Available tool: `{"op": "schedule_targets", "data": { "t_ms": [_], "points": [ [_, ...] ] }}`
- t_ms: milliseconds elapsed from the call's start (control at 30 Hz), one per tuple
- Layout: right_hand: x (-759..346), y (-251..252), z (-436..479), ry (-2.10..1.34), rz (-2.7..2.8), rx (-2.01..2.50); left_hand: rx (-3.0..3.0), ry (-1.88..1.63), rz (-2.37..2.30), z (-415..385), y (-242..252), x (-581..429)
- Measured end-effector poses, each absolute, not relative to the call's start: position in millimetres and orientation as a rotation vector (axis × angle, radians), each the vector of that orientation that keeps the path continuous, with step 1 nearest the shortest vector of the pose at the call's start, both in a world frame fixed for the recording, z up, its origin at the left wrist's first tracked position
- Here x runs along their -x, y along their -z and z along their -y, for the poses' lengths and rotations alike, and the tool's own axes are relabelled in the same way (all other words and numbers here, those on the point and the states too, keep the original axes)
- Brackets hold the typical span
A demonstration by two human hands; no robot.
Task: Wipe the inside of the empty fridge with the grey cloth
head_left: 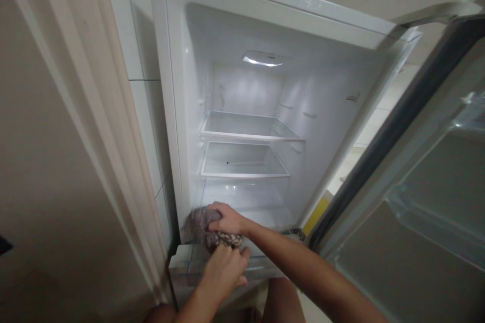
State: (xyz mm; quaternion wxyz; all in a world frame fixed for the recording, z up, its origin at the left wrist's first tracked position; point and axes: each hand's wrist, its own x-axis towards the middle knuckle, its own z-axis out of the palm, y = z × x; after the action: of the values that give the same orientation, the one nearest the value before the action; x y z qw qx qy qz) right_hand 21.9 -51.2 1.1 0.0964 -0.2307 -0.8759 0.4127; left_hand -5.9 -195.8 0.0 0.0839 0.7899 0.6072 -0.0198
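A bunched greyish-purple cloth (200, 223), with a speckled light-and-dark part at its lower right, lies at the left side of the open fridge's lower area. My right hand (227, 219) reaches in from the right and grips the bundle from above, fingers curled over it. Just below, my left hand (226, 265) is closed against the speckled end; some of its fingers are hidden. Both hands are over the clear drawer (261, 262) at the bottom of the fridge (170, 111), whose front partly shows behind my left hand.
Two glass shelves (252, 136) sit above the hands, under a lit lamp (263, 59). The fridge door (417, 176) stands open on the right, with clear door bins. A wooden frame (102, 86) and a tiled wall (146, 111) run close along the left.
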Motion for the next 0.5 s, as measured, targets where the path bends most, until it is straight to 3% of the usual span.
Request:
{"op": "schedule_targets", "data": {
  "t_ms": [267, 500],
  "points": [
    [5, 19, 33, -0.682, 2.640, 0.888, -2.289, 0.016, -1.763, 199, 1, -17],
    [55, 14, -8, -0.712, 2.293, 1.397, -2.196, 0.025, -1.771, 198, -4, -15]
  ]
}}
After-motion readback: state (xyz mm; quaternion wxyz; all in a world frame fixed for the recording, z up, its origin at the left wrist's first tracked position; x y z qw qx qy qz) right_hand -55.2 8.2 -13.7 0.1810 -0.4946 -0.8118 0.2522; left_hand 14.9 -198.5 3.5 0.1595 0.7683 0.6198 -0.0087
